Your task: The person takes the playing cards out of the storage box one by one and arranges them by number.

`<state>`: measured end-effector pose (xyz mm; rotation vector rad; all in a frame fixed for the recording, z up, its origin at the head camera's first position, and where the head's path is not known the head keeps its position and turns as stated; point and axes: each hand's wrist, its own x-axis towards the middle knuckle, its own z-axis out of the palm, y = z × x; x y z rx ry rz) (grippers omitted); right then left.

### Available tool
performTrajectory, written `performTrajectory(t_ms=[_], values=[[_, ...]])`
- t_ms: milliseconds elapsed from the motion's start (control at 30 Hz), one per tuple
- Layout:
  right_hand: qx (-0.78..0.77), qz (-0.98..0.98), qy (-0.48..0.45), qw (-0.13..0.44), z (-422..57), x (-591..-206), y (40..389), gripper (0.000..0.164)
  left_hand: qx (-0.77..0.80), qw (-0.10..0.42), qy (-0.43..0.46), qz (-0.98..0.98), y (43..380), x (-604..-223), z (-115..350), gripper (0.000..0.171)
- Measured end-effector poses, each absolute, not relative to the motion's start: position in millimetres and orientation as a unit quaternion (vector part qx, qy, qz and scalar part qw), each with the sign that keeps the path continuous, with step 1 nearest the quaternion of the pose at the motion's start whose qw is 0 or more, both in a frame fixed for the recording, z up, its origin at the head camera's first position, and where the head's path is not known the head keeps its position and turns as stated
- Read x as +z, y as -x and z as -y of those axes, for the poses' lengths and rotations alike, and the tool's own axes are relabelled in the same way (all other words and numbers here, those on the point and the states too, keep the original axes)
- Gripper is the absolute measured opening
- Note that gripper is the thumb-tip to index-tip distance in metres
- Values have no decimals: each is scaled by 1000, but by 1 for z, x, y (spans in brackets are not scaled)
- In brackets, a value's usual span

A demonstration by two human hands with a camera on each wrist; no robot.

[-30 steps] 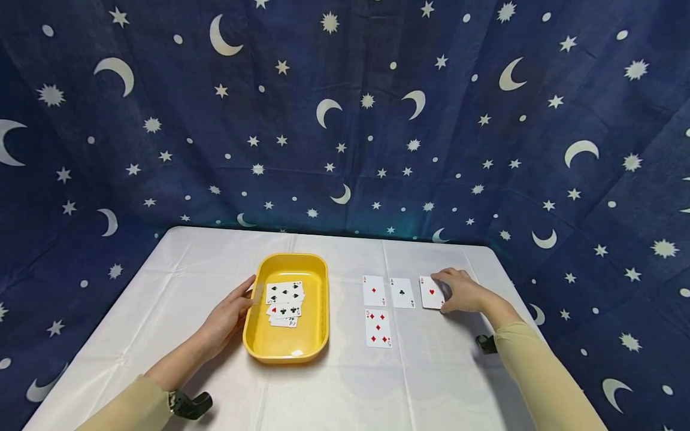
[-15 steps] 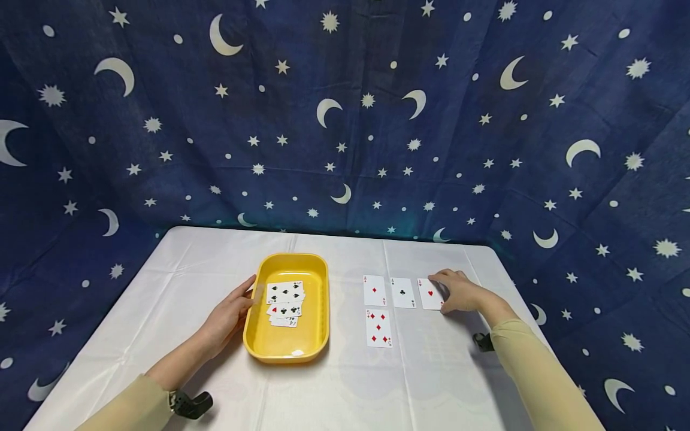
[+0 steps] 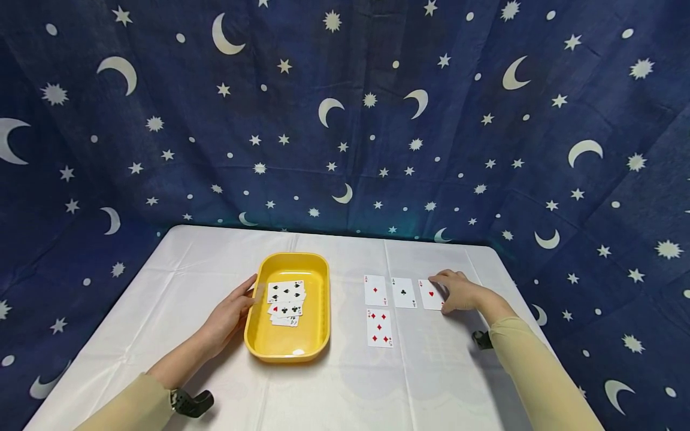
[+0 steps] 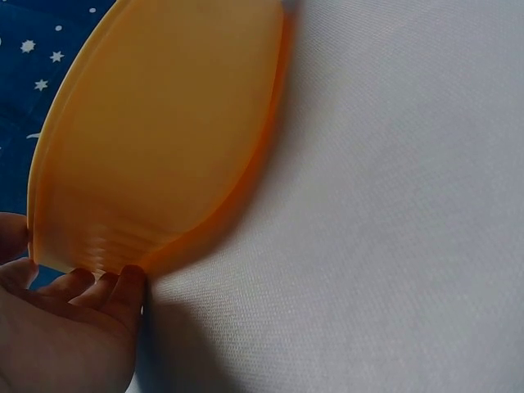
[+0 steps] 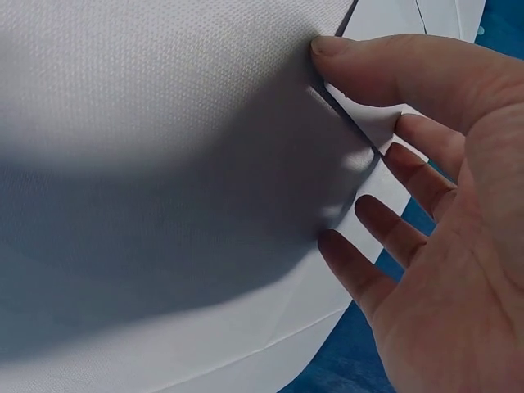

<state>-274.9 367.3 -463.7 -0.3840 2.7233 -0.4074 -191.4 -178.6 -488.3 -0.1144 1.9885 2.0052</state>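
right grip (image 3: 462, 293) touches ace of hearts (image 3: 429, 296)

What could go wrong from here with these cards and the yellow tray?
The right hand holds the ace of hearts and might nudge it into the ace of clubs close beside it. The left hand holds the yellow tray at its side; a jolt could shift the loose, overlapping cards inside.

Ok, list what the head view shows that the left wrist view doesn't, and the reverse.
Head only: the right hand holding the heart card, the club card, two diamond cards, and the card pile inside the yellow tray.
Left wrist only: a row of fingertips against the tray's outer side.
Both: left hand, tray, white cloth, starry backdrop.
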Motion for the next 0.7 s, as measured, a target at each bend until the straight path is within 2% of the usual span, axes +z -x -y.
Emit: performTrajectory(t_ms=[700], values=[[-141, -963, 132, 189, -365, -462, 275, 91, 703, 160, 38, -692, 192, -488, 179, 66]])
